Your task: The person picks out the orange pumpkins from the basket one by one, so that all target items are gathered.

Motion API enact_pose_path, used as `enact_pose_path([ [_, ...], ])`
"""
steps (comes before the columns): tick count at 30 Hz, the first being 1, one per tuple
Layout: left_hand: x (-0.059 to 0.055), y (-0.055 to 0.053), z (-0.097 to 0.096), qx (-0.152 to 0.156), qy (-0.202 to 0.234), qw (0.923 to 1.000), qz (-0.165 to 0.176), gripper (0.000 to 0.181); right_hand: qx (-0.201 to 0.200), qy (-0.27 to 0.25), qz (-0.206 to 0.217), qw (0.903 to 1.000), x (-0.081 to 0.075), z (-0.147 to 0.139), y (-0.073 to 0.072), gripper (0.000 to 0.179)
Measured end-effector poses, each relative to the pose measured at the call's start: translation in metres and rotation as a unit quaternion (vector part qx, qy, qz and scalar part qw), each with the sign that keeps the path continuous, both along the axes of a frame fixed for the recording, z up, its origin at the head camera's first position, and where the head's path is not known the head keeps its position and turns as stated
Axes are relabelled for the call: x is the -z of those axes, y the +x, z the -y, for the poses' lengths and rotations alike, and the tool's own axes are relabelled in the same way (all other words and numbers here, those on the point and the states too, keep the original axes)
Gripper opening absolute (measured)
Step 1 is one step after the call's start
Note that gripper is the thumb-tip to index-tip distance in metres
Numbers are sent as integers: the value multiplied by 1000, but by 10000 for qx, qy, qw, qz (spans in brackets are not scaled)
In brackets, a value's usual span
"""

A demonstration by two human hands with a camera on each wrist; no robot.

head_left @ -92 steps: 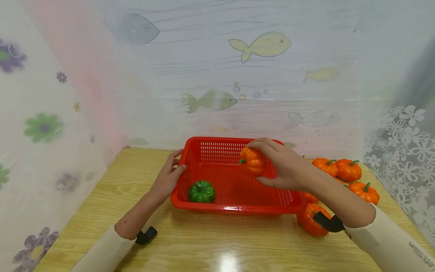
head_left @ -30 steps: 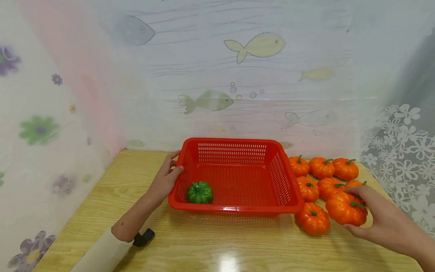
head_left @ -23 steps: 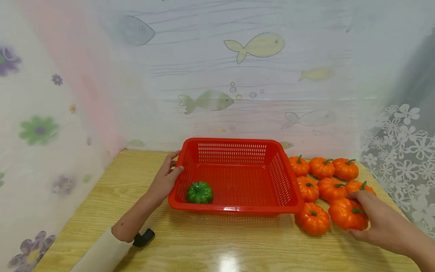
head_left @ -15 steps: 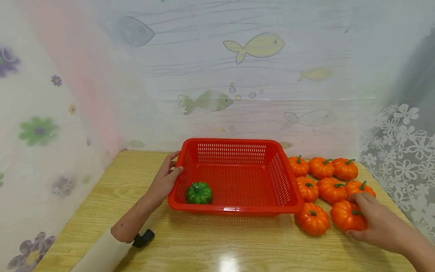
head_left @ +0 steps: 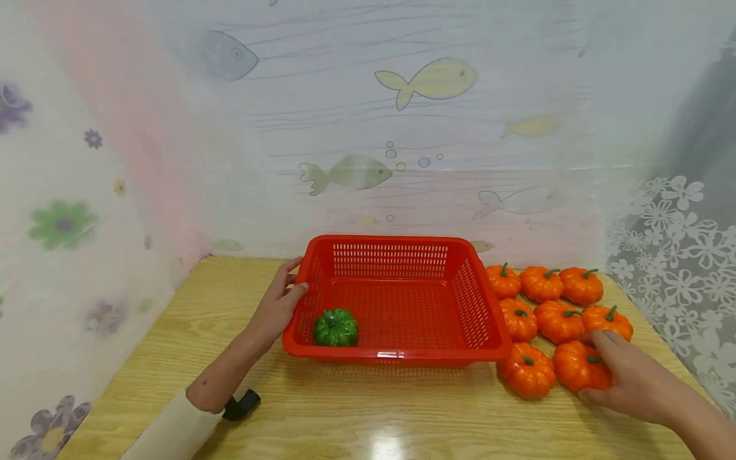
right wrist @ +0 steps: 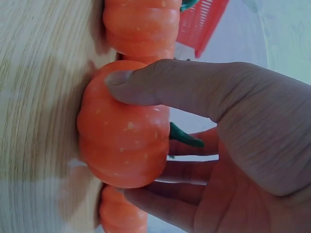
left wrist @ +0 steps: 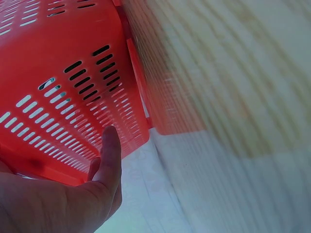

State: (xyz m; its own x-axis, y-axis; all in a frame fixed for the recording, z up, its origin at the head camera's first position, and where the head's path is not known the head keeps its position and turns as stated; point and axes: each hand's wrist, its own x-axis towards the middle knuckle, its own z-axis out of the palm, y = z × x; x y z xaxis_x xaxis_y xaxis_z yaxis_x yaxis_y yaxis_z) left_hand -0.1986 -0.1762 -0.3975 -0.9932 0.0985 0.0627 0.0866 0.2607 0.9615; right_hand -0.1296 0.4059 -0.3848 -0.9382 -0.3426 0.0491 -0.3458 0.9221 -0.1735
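My left hand point(head_left: 276, 311) holds the left rim of a red plastic basket point(head_left: 402, 353), thumb over the edge. In the left wrist view, its fingers lie against the slotted outer wall point(left wrist: 63, 92). A small green pumpkin point(head_left: 336, 328) sits in the basket's front left corner. To the right of the basket, my right hand point(head_left: 629, 377) grips an orange pumpkin point(head_left: 577, 365) low at the table. The right wrist view has the thumb point(right wrist: 141, 87) across one side of this pumpkin point(right wrist: 124, 136) and the fingers around the other, with its green stem between.
Several other orange pumpkins point(head_left: 559, 321) stand close together in rows right of the basket. One pumpkin point(head_left: 528, 372) is just left of the held one. Bare wooden table point(head_left: 345, 409) lies in front of the basket. A patterned curtain point(head_left: 345, 128) rises behind the table.
My right hand has carried the orange pumpkin from over the basket to the front right of the group, lowered it and shifted it slightly left. The left hand stays at the rim.
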Motion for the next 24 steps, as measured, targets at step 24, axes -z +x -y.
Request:
enact_pose_path([
  [24,-9,3,-1,1,-53,10000,77,63,65,-109,-415,9991,-20,5,5,73],
])
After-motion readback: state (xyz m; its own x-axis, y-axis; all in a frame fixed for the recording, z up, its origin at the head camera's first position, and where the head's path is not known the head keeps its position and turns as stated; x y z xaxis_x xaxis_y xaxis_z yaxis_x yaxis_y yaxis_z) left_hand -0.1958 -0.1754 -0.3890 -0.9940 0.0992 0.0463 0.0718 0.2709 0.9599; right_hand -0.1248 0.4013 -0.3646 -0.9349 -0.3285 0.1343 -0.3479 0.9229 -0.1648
